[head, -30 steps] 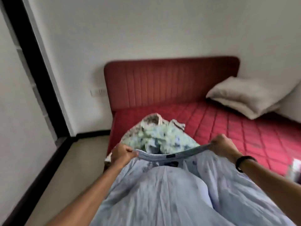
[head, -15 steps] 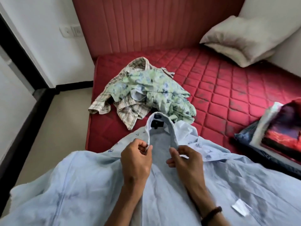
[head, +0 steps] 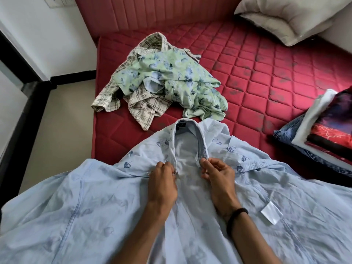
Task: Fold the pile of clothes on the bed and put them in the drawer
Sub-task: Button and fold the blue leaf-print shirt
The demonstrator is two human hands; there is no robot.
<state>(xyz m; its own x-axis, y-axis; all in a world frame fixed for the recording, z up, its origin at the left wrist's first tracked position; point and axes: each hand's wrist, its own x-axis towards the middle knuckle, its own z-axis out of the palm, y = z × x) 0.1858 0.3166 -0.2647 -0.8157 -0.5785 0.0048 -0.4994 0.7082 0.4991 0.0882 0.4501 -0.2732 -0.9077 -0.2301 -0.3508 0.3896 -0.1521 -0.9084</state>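
A light blue shirt (head: 95,197) with small dark leaf prints lies spread across the near part of the red mattress (head: 266,77), collar pointing away from me. My left hand (head: 162,180) pinches the left front edge just below the collar. My right hand (head: 219,174), with a black band on its wrist, pinches the right front edge opposite it. Beyond the collar sits a loose pile: a green floral garment (head: 177,77) on top of a beige plaid shirt (head: 118,92).
A stack of folded clothes (head: 327,126) sits at the right edge of the bed. A beige pillow (head: 289,16) leans in the far right corner against the red headboard (head: 152,12). Bare floor (head: 62,115) runs along the bed's left side.
A second ago I held the shirt up by its collar, hands wide apart. It now lies on the bed and both hands have come together at the front edges below the collar.
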